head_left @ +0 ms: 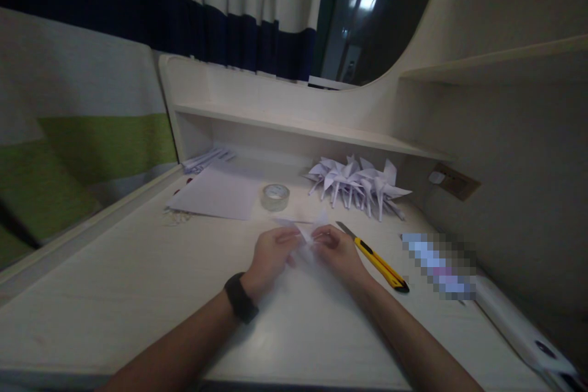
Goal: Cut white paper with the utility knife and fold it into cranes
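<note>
Head cam: both hands meet mid-desk over a small white paper piece (307, 234). Left hand (271, 255), black band on wrist, fingers curled in, pinching the paper's left edge. Right hand (339, 251) likewise curled, fingertips closed on the paper's right side. Paper sits between the two, just above the desk (138, 282), partly hidden by fingers, so its fold shape can't be told. Yellow utility knife (375, 260) lies just right of the right hand. Tape roll (275, 196) behind the hands, flat white sheet (215, 193) to its left. Pile of folded paper shapes (358, 187) at back under the shelf (298, 128).
</note>
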`<state>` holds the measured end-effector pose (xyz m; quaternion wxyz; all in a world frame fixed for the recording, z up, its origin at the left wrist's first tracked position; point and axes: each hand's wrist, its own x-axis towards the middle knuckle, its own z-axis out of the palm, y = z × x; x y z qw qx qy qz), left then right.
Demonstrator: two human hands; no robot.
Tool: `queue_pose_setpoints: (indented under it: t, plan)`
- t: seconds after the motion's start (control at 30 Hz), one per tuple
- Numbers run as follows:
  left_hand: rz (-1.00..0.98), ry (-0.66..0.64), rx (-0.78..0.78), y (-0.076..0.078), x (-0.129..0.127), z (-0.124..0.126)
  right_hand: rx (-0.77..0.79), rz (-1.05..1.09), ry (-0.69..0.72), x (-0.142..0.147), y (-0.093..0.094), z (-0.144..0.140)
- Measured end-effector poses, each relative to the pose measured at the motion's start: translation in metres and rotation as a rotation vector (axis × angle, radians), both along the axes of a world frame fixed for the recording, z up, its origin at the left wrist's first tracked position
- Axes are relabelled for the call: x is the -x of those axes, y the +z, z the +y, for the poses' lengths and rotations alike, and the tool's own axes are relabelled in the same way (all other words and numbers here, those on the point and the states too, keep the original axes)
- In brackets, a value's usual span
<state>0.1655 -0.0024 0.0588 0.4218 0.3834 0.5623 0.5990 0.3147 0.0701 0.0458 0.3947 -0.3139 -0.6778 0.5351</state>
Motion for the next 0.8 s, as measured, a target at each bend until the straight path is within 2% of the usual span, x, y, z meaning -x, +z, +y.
queue_pose_setpoints:
  t: [0.23, 0.8]
  plan:
    - [0.028, 0.036, -0.002, -0.0015, -0.0003, 0.0003, 0.056, 0.092, 0.011, -0.0024, -0.0115, 0.0094]
    - [0.002, 0.032, -0.006, -0.0038, 0.0008, 0.0021, 0.045, 0.092, 0.026, -0.0019, -0.0084, 0.0064]
